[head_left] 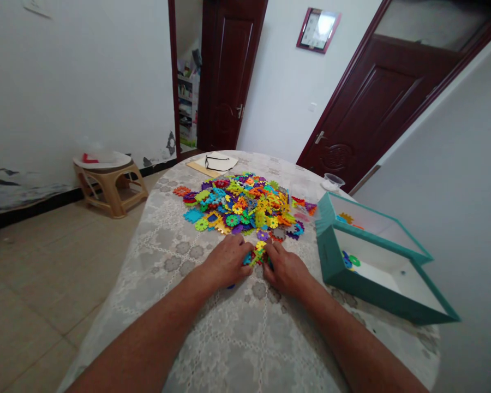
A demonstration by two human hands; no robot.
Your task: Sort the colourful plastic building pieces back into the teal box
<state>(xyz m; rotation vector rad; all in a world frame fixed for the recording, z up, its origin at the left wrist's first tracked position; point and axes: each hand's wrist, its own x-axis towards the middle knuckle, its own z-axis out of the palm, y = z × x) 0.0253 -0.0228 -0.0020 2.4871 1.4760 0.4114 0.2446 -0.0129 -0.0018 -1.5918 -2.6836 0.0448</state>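
Note:
A small cluster of joined plastic gear-shaped building pieces [259, 252], yellow, green, red and blue, sits between my hands just in front of the big pile. My left hand [230, 258] is closed on its left side, fingertips against a blue piece. From the right, my right hand [284, 266] grips the other side, its fingers curled and partly hiding the pieces. Just beyond lies a heap of loose interlocking pieces [245, 199] in many colours, flat discs and squares with notched edges. A dark blue piece [230, 286] shows partly under my left hand.
At the right stands an open teal box [368, 297] with a few pieces inside, its lid [393, 218] beside it. Glasses [219, 162] rest on paper at the table's back edge. A clear plastic bowl [334, 180] is at the back right. A stool [110, 183] stands left on the floor.

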